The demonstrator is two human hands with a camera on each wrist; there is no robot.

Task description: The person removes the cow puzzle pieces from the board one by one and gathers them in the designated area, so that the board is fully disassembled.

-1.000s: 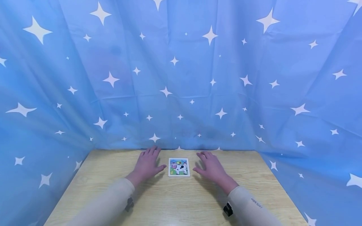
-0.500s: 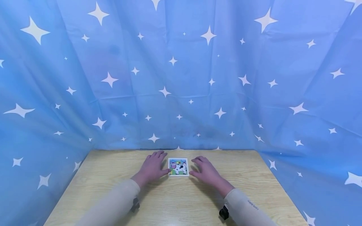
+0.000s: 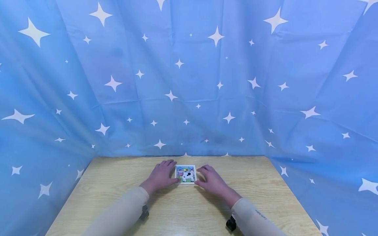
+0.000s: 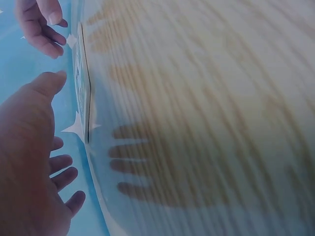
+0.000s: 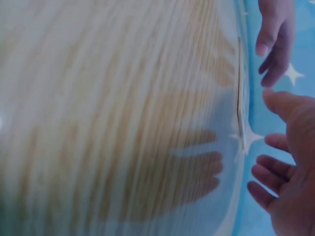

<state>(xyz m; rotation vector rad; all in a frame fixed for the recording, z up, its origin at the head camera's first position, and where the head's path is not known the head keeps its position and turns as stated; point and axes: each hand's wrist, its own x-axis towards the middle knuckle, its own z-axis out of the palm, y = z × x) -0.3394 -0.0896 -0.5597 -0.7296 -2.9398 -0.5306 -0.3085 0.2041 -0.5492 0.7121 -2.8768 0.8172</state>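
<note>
A small square picture board with a white border and a cartoon cow [image 3: 187, 175] lies flat near the table's far edge. On its left is my left hand [image 3: 160, 175], fingers extended, the thumb overlapping the board's left edge in the head view. My right hand [image 3: 213, 180] is on the other side, its thumb close to the lower right corner. Both wrist views show a gap between the hands and the tabletop, with the board [image 4: 82, 83] lying on it. Neither hand grips anything.
The light wooden table [image 3: 183, 213] has a glossy top that mirrors the hands. A blue curtain with white stars [image 3: 189, 82] hangs behind it and along both sides. A small black device [image 3: 231, 224] is at the right sleeve.
Both hands have moved inward toward the cow board, the left to the right and the right to the left. The board stays in place; the head view has shifted slightly.
</note>
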